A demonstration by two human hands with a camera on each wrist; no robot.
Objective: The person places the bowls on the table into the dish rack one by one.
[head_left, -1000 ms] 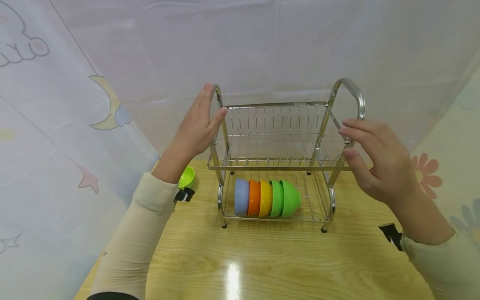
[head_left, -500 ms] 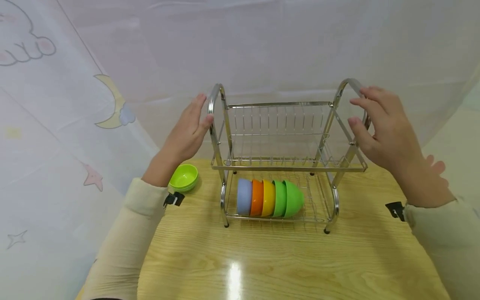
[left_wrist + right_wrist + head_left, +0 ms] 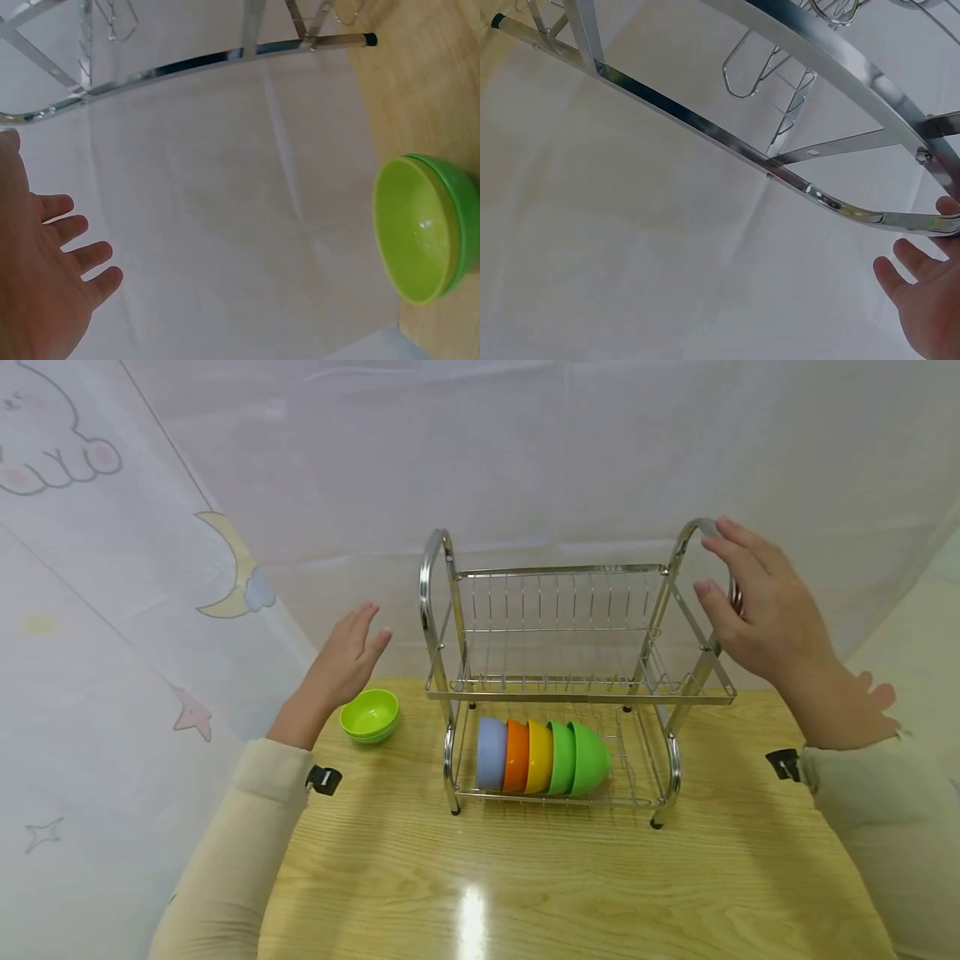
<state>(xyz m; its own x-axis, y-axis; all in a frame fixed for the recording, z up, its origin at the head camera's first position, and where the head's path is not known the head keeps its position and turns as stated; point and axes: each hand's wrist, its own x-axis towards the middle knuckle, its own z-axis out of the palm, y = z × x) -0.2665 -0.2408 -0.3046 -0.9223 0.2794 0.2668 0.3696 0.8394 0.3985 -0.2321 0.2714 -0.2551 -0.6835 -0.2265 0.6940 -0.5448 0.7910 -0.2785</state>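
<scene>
A chrome two-tier dish rack (image 3: 577, 698) stands on the table, its upper tier bare. Along the lower tier a row of nested bowls lies on its side: a blue bowl (image 3: 491, 755), an orange bowl (image 3: 516, 757), a yellow bowl (image 3: 540, 757) and green bowls (image 3: 591, 760). My right hand (image 3: 776, 614) is at the rack's right arch, fingers extended and thumb apart, overlapping the tube. Away from the left arch, my left hand (image 3: 330, 667) hovers with fingers spread, holding nothing. Just below it sit two stacked green bowls (image 3: 414, 234), the lighter one inside.
The wooden table (image 3: 570, 885) extends in front of the rack. A pale curtain (image 3: 555, 460) with printed drawings hangs behind and on both sides. Black straps with small mounts (image 3: 324, 780) sit at both wrists.
My left hand has left the rack's left arch and moved left and down toward the stacked green bowls. The right hand has risen along the right arch. The rack shifts slightly right in view.
</scene>
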